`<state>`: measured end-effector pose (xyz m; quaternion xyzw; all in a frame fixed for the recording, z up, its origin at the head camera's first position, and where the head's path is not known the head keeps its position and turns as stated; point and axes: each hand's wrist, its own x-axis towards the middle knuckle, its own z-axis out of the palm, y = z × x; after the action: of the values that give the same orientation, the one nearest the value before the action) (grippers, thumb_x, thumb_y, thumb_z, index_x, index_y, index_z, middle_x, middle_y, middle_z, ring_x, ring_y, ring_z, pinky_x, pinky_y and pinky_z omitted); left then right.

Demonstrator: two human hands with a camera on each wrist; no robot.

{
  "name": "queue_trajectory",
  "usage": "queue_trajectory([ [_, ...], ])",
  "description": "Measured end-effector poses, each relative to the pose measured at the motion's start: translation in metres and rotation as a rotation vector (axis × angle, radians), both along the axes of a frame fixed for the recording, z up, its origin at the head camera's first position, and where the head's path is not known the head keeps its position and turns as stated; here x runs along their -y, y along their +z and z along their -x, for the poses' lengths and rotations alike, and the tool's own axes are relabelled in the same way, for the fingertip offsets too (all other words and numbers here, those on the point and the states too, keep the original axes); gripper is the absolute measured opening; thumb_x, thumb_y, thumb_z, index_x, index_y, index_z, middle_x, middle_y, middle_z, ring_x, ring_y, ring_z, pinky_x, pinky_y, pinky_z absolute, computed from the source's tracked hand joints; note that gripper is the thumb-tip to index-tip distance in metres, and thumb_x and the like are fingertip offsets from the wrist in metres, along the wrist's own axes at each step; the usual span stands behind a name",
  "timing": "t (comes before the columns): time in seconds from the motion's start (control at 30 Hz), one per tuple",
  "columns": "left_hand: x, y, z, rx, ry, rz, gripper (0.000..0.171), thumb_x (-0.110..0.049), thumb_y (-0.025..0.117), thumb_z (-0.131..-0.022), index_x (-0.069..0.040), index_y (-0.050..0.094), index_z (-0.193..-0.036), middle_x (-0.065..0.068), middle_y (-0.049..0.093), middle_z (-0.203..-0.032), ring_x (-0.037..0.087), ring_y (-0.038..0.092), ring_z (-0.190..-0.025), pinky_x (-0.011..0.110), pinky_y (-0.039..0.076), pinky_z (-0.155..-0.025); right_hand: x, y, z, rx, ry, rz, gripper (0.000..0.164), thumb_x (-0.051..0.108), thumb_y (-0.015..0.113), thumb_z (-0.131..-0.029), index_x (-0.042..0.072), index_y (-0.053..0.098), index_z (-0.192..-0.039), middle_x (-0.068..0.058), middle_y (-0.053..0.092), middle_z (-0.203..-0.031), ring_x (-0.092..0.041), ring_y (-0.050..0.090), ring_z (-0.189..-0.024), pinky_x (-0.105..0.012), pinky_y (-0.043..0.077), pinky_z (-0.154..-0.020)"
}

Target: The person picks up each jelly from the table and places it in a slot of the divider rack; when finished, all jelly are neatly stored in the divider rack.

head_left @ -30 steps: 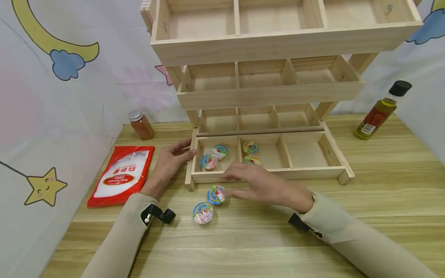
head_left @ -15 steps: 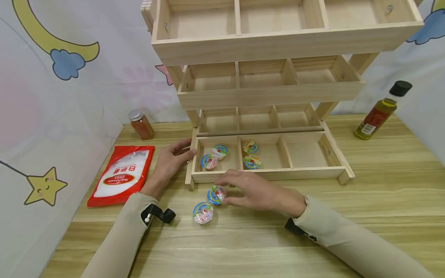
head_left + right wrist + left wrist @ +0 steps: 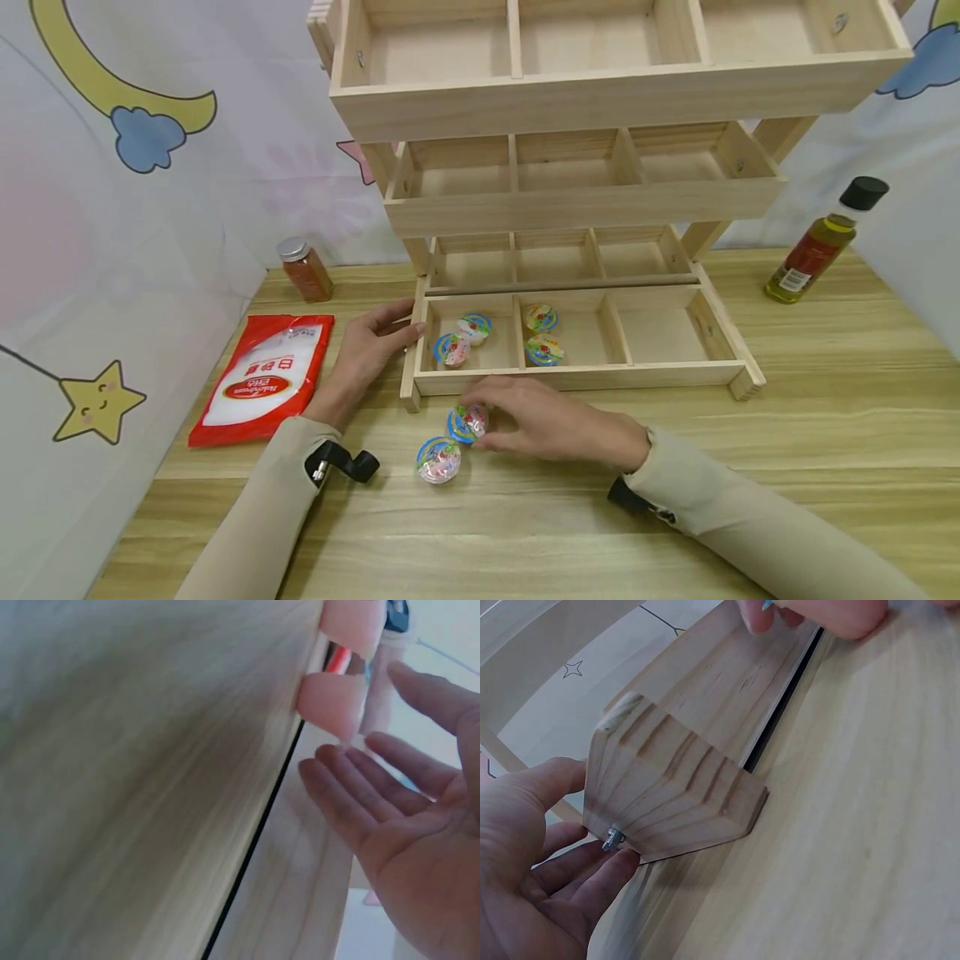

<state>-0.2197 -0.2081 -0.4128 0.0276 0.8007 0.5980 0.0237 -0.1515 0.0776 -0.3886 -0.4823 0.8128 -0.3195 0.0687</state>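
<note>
My left hand (image 3: 366, 357) rests at the left side of the wooden rack (image 3: 572, 90); fingertips touch its outer face near a bolt (image 3: 613, 838). My right hand (image 3: 551, 421) is around a pink jelly cup (image 3: 467, 423) in front of the rack, thumb and fingers on either side. In the right wrist view, a gap shows between the thumb and this jelly cup (image 3: 332, 703). Another pink jelly cup (image 3: 438, 461) lies just nearer. Two jelly cups (image 3: 451, 350) sit in the bottom left compartment, two yellowish ones (image 3: 543, 350) in the middle one.
A red and white bag (image 3: 262, 379) lies left of my left hand, with a jar (image 3: 306, 271) of reddish-brown contents behind it. An oil bottle (image 3: 817, 246) stands right of the rack. The upper tiers overhang the back of the table (image 3: 525, 533).
My right hand has moved left and nearer, from the rack's front edge to around the nearby jelly cup, uncovering a yellowish one in the middle compartment. My left hand stays put.
</note>
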Motion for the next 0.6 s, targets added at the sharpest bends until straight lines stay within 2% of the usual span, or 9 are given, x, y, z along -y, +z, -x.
queue_trajectory([
  [0.3,-0.0004,-0.0003,0.0000,-0.007,0.001,0.005,0.059,-0.025,0.078,-0.100,-0.003,0.059,-0.151,0.018,0.061,-0.148,0.032,0.060,-0.135,0.041,0.051,-0.109,0.0004,-0.0031,0.0004,0.018,-0.010,-0.032,0.048,0.023,0.080,-0.099,0.000,0.066,-0.138,-0.009,0.067,-0.135,-0.021,0.063,-0.125,-0.036,0.048,-0.111],
  [0.6,0.0000,-0.0002,0.0004,0.003,0.008,0.003,0.059,-0.027,0.079,-0.099,-0.005,0.060,-0.151,0.017,0.062,-0.148,0.030,0.060,-0.135,0.040,0.050,-0.110,0.0019,-0.0031,0.0010,0.050,-0.010,-0.069,0.055,0.022,0.080,-0.098,0.000,0.060,-0.146,-0.010,0.065,-0.139,-0.021,0.062,-0.127,-0.037,0.048,-0.111],
])
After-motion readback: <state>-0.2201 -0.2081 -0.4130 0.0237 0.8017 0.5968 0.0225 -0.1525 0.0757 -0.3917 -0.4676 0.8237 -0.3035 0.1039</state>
